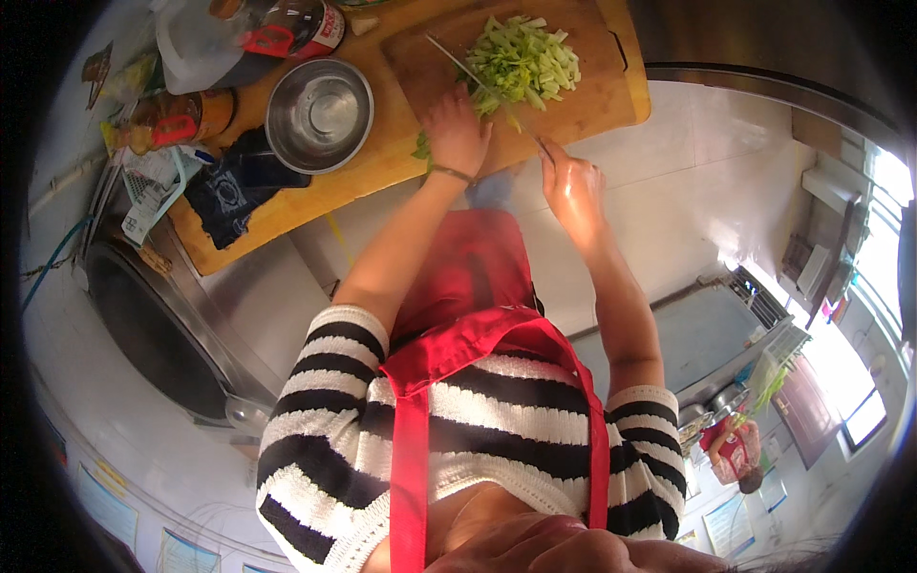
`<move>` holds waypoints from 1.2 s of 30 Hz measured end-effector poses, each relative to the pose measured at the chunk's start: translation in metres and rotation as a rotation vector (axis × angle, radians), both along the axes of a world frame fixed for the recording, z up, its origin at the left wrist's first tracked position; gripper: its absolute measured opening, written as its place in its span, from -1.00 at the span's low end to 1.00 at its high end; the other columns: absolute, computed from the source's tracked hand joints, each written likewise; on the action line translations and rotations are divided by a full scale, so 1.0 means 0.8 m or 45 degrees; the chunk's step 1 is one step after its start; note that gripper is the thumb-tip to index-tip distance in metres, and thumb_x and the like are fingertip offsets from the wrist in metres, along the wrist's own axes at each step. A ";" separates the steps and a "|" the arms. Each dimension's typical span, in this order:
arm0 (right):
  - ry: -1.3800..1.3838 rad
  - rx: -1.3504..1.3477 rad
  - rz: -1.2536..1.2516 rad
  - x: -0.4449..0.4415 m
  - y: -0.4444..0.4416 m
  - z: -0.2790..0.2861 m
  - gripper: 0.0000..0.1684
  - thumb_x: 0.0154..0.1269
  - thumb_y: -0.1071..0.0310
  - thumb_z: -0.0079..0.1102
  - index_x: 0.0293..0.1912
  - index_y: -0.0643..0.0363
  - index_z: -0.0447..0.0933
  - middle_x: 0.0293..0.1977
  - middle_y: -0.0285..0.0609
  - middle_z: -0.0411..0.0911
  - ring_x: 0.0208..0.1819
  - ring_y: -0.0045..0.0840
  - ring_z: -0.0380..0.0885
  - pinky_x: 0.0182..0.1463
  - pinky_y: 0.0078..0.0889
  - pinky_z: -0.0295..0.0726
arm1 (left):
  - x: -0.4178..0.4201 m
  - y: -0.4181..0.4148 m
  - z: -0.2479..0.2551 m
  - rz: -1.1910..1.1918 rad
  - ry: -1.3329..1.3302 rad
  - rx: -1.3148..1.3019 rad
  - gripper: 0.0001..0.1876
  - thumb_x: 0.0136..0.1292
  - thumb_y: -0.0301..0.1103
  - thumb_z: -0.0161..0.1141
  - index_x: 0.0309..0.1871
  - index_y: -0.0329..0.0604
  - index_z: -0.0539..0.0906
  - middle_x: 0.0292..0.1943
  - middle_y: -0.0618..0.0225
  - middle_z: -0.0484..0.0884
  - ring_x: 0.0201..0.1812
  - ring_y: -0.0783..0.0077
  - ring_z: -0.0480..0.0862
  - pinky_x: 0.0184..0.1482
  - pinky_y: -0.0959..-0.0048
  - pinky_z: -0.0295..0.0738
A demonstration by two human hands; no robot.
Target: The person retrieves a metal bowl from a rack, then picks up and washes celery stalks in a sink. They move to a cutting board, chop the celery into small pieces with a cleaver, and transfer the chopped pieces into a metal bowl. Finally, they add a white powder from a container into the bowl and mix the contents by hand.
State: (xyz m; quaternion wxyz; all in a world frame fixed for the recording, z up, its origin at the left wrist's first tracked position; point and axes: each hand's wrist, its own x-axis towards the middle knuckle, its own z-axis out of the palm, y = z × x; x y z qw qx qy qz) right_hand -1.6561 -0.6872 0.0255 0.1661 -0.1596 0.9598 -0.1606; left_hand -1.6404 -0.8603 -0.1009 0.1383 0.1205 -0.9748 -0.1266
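Note:
My right hand (575, 192) grips the handle of a kitchen knife (455, 61), whose blade appears nearly edge-on and slants across a wooden cutting board (598, 93). Chopped pale-green stalks and leaves, probably celery, lie in a pile (526, 61) along the blade's right side. Left of the blade, my left hand (456, 136) presses down on the uncut greens, fingers toward the knife. Only a few leaves (421, 147) stick out beside that wrist; the palm hides the rest.
A steel bowl (320, 116) stands left of the board on the wooden table (380, 168). Beyond it are bottles (297, 32), a plastic jug (204, 50) and a dark cloth (233, 190). A large wok (154, 329) sits at left. Another person (734, 448) stands at far right.

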 end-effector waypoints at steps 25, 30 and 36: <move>-0.127 -0.046 0.052 0.010 -0.014 0.014 -0.69 0.32 0.21 0.07 -0.03 0.11 0.58 -0.52 0.12 0.57 -0.43 0.02 0.58 -0.33 -0.02 0.55 | 0.056 -0.061 0.042 -0.154 -0.022 0.240 -0.31 0.01 -0.04 0.34 0.16 -0.26 0.43 0.19 0.01 0.40 0.18 0.00 0.39 0.19 0.05 0.25; -0.165 0.058 0.147 0.013 -0.014 -0.012 -0.70 0.32 0.21 0.06 -0.02 0.07 0.58 -0.52 0.13 0.57 -0.43 0.00 0.59 -0.33 -0.03 0.56 | 0.066 -0.053 0.039 -0.112 -0.156 0.075 -0.39 -0.01 -0.05 0.34 0.07 -0.23 0.51 0.03 0.11 0.49 0.09 0.05 0.45 0.13 0.04 0.29; -0.091 0.187 0.200 0.010 -0.033 -0.091 -0.70 0.32 0.20 0.03 -0.04 0.04 0.60 -0.50 0.09 0.59 -0.42 -0.03 0.59 -0.33 -0.05 0.57 | 0.070 -0.047 0.026 -0.195 -0.074 0.126 -0.54 0.03 -0.18 0.29 -0.01 -0.21 0.56 -0.14 0.20 0.53 -0.10 0.12 0.52 -0.02 0.16 0.41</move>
